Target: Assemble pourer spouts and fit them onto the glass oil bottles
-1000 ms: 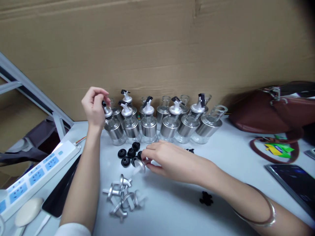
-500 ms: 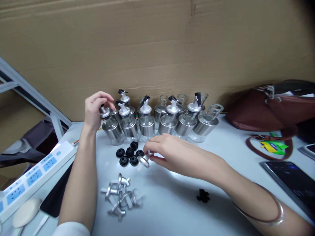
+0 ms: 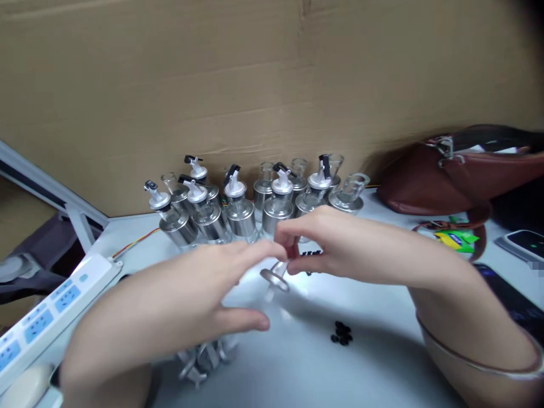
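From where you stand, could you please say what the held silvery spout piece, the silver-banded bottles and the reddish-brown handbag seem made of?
Spout piece: metal or coated plastic, satin silver, by its soft highlights. Bottles: clear glossy glass, perhaps plastic, as the necks are see-through; the bands look like brushed metal, softly reflective. Handbag: smooth leather or imitation, with a soft sheen.

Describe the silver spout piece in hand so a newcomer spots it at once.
Find the bottles along the cardboard wall. In front of them, the right hand pinches a silver spout piece by its narrow end, disc lower. Similar spouts sit on bottles or lie in the pile at lower left; only this one is held.
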`<state>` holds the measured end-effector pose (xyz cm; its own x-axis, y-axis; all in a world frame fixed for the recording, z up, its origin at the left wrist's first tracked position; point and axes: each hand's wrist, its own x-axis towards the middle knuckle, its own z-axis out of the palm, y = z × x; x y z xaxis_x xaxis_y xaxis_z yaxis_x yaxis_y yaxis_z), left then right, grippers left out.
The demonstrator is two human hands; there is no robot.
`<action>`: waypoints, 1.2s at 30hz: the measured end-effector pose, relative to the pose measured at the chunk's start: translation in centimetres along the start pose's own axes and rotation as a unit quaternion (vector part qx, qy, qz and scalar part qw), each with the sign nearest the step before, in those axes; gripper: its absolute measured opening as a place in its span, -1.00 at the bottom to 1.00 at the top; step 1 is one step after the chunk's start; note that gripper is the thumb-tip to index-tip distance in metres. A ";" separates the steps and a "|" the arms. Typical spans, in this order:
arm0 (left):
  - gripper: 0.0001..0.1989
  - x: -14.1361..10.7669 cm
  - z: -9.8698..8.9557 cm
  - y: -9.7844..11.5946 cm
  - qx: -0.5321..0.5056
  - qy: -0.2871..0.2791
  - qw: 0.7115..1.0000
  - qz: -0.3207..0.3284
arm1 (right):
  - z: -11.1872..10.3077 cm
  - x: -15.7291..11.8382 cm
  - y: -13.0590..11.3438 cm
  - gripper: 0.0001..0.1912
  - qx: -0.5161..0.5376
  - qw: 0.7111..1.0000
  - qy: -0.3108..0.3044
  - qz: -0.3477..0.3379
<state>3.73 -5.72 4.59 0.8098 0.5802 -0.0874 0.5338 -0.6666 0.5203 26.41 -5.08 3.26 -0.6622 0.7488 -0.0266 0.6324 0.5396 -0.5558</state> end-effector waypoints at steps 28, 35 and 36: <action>-0.70 4.5 5.2 1.2 0.054 -0.220 0.972 0.063 | 6.2 -4.8 5.2 -0.67 0.125 0.966 -0.184 0.133; -0.77 4.2 5.3 1.1 0.057 -0.242 0.968 0.044 | 6.6 -5.1 5.2 -0.78 0.134 0.968 -0.155 0.145; -0.78 4.2 5.3 1.1 0.065 -0.243 0.967 0.042 | 6.7 -5.1 5.1 -0.78 0.135 0.969 -0.147 0.145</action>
<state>9.01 -6.51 0.31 0.8538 0.2535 -0.4548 0.4610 -0.7741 0.4339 30.38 -8.70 -5.00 -0.5829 0.6910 -0.4275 0.7075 0.1729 -0.6852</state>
